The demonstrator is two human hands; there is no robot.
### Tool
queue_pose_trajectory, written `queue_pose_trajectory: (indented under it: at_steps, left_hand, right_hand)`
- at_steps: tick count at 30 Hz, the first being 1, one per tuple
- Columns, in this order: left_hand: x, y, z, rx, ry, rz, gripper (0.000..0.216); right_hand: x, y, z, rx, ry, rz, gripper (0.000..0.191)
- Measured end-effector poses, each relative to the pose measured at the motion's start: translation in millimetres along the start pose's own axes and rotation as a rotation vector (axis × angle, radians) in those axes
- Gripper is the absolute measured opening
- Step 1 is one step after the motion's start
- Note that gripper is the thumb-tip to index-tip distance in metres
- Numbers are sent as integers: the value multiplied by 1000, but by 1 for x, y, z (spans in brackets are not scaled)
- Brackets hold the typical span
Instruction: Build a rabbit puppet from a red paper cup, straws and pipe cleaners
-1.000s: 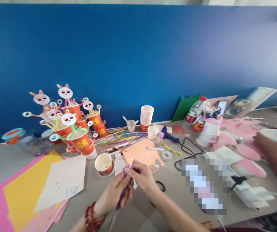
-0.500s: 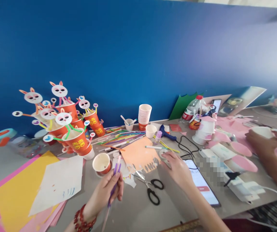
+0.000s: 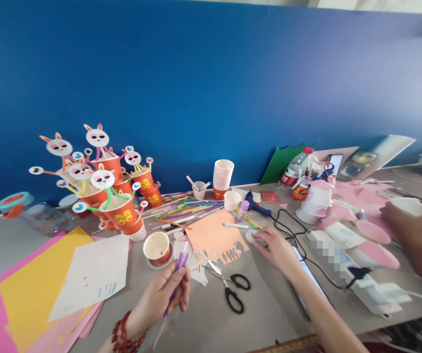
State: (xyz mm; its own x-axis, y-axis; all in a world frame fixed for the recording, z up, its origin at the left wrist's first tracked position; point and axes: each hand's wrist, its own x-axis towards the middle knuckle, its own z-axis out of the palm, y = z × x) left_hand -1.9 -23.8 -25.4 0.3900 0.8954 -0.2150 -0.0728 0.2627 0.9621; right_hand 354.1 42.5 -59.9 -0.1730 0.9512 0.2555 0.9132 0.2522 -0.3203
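My left hand (image 3: 163, 296), with a red bead bracelet at the wrist, is closed round purple straws (image 3: 178, 264) held upright near the table's front. My right hand (image 3: 275, 247) stretches out to the right, fingers curled over a roll of clear tape (image 3: 250, 236) lying beside an orange paper sheet (image 3: 213, 234). Whether the fingers grip the roll I cannot tell. Black-handled scissors (image 3: 229, 287) lie open on the table between my two hands. An orange paper cup (image 3: 157, 249) stands just above my left hand.
Bunny cups (image 3: 111, 196) cluster at the left, with yellow and pink paper (image 3: 34, 294) in front. Loose coloured straws (image 3: 185, 208), a cup stack (image 3: 223, 177), a blue glue gun (image 3: 257, 206) and black cables lie mid-table. Another person's hands (image 3: 406, 223) work at the right among pink pieces.
My right hand let go of the straws and reached right to the tape roll. My left hand kept the purple straws. The scissors came into view.
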Motion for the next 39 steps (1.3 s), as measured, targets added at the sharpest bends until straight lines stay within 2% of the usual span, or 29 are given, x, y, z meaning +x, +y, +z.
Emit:
queue_pose_trajectory:
  at_steps: [3,6,11,15,19,23,28,31,35,39]
  left_hand:
    - [1,1,0,1,2,15,38]
    - [4,4,2,7,21,32,36]
    - [9,14,11,-76,55,102,33]
    - [13,25,17,-163,110,195,29]
    - [12,31,20,-197,189,254,26]
    - [10,26,21,-286,176,226,27]
    - [10,20,18,-460,77,141,32]
    - [10,22,16,-467,124,125,32]
    - [10,22,14,-432,141,140,31]
    - [14,14,15,-539,113,126,31]
  right_hand:
    - [2,0,-11,229,-18,48,21]
    - [2,-11,-20,564,-38,118,26]
    - [-8,-57,-19,1216,-186,158,28]
    - [-16,-99,-3,1539,-315,90,29]
    - [-15,-130,14,1668,-413,96,33]
    - [-13,-149,26,1711,-449,79,31]
    - [-21,-164,37,1922,-517,253,28]
    - [-23,-169,38,1939,-538,315,31]
    - [-19,-173,34,1867,-479,249,33]
    - [-14,-180,29,1788,-428,101,28]
